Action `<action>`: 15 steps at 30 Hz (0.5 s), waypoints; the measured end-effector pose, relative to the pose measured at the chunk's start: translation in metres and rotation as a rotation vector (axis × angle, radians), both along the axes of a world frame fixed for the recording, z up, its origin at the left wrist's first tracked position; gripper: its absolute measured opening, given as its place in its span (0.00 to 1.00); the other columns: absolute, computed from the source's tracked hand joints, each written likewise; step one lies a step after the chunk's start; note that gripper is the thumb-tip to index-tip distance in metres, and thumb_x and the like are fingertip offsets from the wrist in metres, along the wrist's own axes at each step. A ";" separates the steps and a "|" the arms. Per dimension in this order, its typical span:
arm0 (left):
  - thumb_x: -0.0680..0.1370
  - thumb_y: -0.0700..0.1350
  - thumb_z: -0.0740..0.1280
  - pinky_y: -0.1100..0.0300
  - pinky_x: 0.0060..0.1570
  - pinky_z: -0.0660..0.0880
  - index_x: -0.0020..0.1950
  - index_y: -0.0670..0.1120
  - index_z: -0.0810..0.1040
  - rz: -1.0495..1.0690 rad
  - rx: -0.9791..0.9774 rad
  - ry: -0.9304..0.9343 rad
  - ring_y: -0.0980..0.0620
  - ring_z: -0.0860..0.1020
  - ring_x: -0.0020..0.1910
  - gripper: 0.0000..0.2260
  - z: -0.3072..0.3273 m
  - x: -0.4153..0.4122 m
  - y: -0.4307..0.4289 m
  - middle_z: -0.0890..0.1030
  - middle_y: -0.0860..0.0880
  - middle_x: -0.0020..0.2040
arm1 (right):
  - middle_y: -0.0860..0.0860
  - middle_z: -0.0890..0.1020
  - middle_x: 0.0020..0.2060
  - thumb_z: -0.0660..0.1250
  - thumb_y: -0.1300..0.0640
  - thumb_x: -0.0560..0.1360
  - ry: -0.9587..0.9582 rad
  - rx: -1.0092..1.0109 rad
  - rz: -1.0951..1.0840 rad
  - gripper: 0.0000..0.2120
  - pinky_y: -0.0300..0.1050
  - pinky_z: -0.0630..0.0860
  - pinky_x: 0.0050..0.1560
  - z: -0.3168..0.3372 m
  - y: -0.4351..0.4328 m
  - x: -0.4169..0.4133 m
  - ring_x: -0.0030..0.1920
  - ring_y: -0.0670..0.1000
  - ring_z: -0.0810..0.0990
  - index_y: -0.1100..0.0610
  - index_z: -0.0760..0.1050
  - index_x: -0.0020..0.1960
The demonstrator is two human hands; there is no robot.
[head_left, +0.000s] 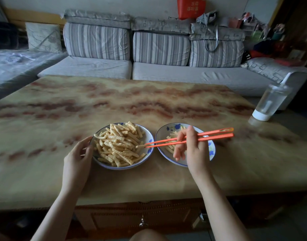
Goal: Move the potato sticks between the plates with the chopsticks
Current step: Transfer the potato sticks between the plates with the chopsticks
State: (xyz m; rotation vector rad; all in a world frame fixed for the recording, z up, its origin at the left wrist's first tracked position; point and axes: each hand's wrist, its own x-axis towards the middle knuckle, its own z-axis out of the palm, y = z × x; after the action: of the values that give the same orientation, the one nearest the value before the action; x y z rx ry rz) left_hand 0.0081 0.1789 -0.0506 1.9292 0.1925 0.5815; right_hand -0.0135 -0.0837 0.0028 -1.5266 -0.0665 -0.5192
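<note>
Full plate [121, 168] and sparse plate [164, 132] side by side toward near edge of tabletop [149, 185]. Left hand [77, 153] grip curled on full plate rim, likely steadying it. Right hand [193, 148] grip pinching chopsticks [210, 135]; tips closed on 1 potato stick [140, 146] over full plate's right edge, likely bound for sparse plate

Hidden under the right hand [194, 149]: the middle of the right plate [162, 134], most of its potato sticks [169, 149], a stretch of the chopsticks [218, 136]. Covered by the gripping left hand [77, 157]: the left plate [147, 134] at its near-left rim. Cropped at the bottom: both forearms. Too small to read: print on the red bag [191, 7].
</note>
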 end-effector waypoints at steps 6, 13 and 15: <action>0.79 0.45 0.64 0.71 0.44 0.68 0.62 0.48 0.79 -0.003 -0.011 0.001 0.60 0.76 0.50 0.12 0.000 0.000 0.000 0.79 0.55 0.50 | 0.52 0.71 0.16 0.49 0.56 0.84 -0.053 0.146 -0.228 0.21 0.35 0.60 0.21 0.009 -0.018 0.000 0.17 0.50 0.68 0.59 0.68 0.34; 0.79 0.45 0.64 0.80 0.40 0.66 0.62 0.48 0.79 -0.002 -0.009 0.005 0.59 0.76 0.49 0.12 -0.001 0.000 0.002 0.79 0.55 0.50 | 0.62 0.71 0.23 0.50 0.55 0.83 -0.106 0.092 -0.485 0.20 0.35 0.64 0.21 0.007 -0.046 0.004 0.19 0.51 0.69 0.58 0.67 0.34; 0.79 0.45 0.64 0.73 0.43 0.69 0.62 0.48 0.79 -0.003 -0.013 0.006 0.58 0.77 0.49 0.12 -0.001 0.000 0.001 0.80 0.54 0.50 | 0.65 0.73 0.25 0.50 0.54 0.83 -0.097 0.078 -0.523 0.20 0.36 0.64 0.21 0.005 -0.051 0.006 0.20 0.51 0.70 0.58 0.67 0.35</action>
State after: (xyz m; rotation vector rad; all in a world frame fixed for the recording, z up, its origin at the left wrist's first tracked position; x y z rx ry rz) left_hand 0.0085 0.1802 -0.0512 1.9183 0.1969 0.5713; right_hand -0.0072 -0.1344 0.0075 -1.4386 0.2830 -0.9989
